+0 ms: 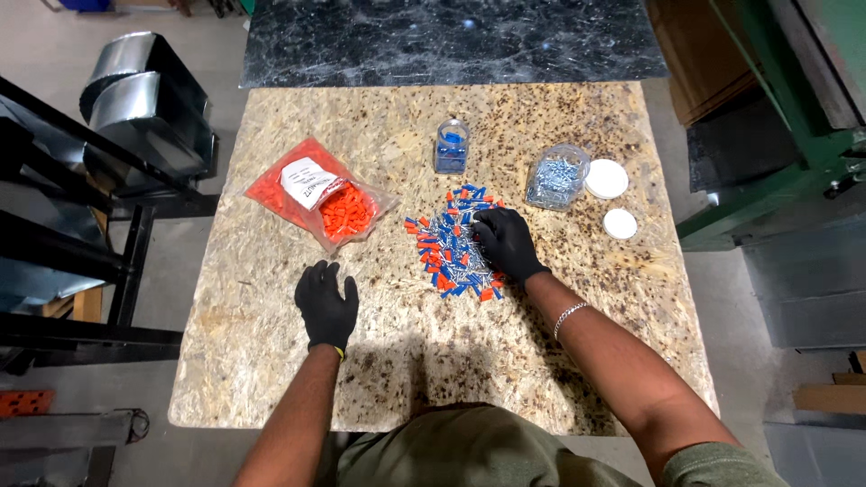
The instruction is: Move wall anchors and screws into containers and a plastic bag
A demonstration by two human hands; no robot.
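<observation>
A pile of small blue, orange and silver parts point(448, 243) lies in the middle of the speckled board table point(577, 361). My right hand point(507, 243), in a black glove, rests on the right side of the pile with its fingers curled into the parts. My left hand point(326, 305), also gloved, lies flat on the bare board left of the pile, holding nothing. Behind the pile stands a small clear jar with blue parts point(450, 146). A second clear jar with silver parts point(556, 177) stands to the right.
A clear plastic bag of orange parts point(322, 193) with a white label lies at the left. Two white round lids point(606, 179) point(620, 223) sit by the silver jar. Metal ducting point(144, 99) and black frames flank the left; a green machine point(776, 117) stands on the right.
</observation>
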